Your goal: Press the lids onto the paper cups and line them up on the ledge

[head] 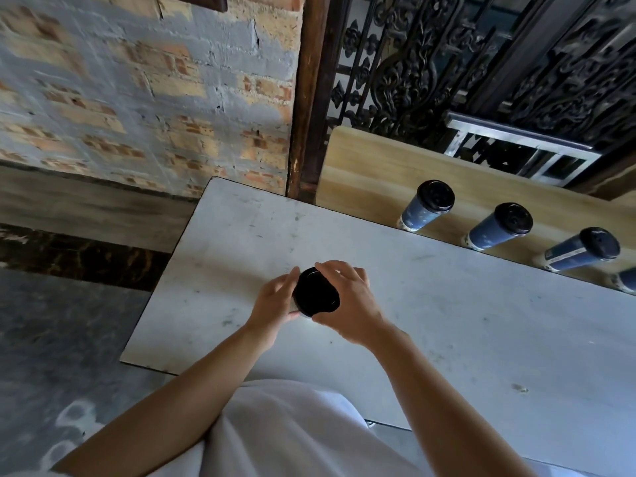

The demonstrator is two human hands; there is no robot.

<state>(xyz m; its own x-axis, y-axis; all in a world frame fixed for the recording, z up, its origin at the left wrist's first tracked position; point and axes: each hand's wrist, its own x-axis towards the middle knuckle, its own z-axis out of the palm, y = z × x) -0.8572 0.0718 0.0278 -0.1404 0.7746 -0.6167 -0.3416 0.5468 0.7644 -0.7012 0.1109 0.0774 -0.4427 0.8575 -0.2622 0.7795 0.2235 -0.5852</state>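
Black plastic lid rests on a hidden cup on the counter. Left hand wraps, probably, the cup wall; right hand grips the lid rim. Expect thin paper to crush: hold lightly, press at the rim.

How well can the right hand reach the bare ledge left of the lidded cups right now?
Probably yes, once freed. The right hand and left hand grip the lid; the path over the table to the ledge looks open, and the cups stand further right.
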